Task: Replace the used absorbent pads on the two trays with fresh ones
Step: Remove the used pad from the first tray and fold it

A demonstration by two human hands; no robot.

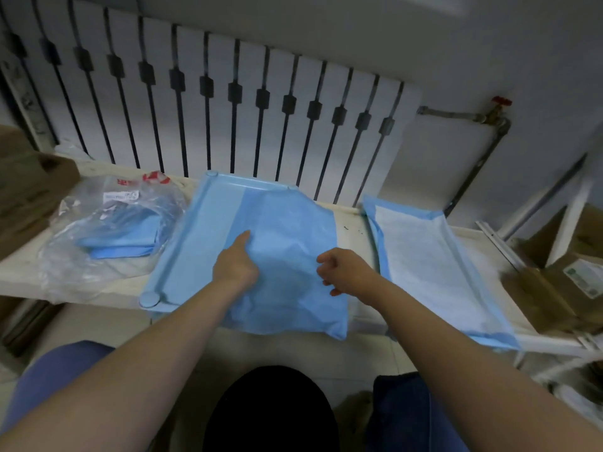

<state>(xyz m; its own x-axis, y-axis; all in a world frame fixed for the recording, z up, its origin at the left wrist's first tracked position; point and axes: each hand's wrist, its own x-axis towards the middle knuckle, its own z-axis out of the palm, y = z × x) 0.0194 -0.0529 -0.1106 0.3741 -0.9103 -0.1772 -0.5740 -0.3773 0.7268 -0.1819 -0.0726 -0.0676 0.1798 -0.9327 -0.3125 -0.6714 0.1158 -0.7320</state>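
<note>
A white ribbed radiator [208,102] fills the upper half of the frame, with a pipe and red-handled valve [497,107] at the upper right. Below it, a pale desk [347,228] spans the middle of the frame.

A light blue tray [192,230] is shown at centre, its left part bare. A fresh blue pad [287,243], still partly folded and creased, is laid over the tray's right part and overhangs the near edge of the desk. The left hand [236,265] is pressed flat on the pad with the index finger extended; its grip is not closed on anything. The right hand [346,272] is seen at the pad's right edge with fingers curled, and whether the edge is actually pinched cannot be told.

At centre right a second pad [430,259], white with a blue border, is spread fully open; the tray beneath it is hidden. At centre left a clear plastic bag [107,230] holds folded blue pads [124,243].

The pad is judged light, thin and limp, likely to crumple and slide on smooth plastic; it is best taken by an edge or corner and drawn outward while the other hand pins it.

Red printing and a white label are carried on the bag, and a label on the cardboard box [584,278] at the right; none is legible.
</note>
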